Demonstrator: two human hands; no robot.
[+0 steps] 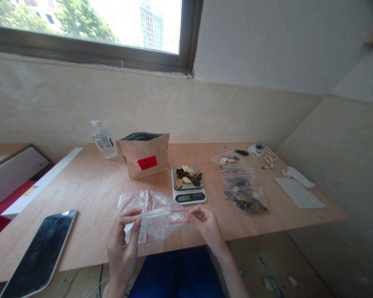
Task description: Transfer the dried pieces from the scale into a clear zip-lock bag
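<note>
Between my two hands stretches a clear zip bag (164, 221) with red lines near its mouth. My left hand (124, 240) pinches its left end, and my right hand (207, 225) pinches the end with the red lines. Under it on the table lie more clear zip bags (132, 200). Just beyond stands a white digital scale (191, 198), its display unreadable. Dark and pale dried pieces (188, 176) are heaped on its plate. Behind and to the left, a brown paper pouch (146, 153) with a red label stands upright, its top gaping.
Several filled zip bags (247, 198) lie right of the scale. Behind them are a screwdriver (242, 152) and a white camera (256, 149) with its cable. A white sheet (298, 192) lies far right. On the left are a plastic bottle (104, 140) and a phone (42, 252) at the table's front edge.
</note>
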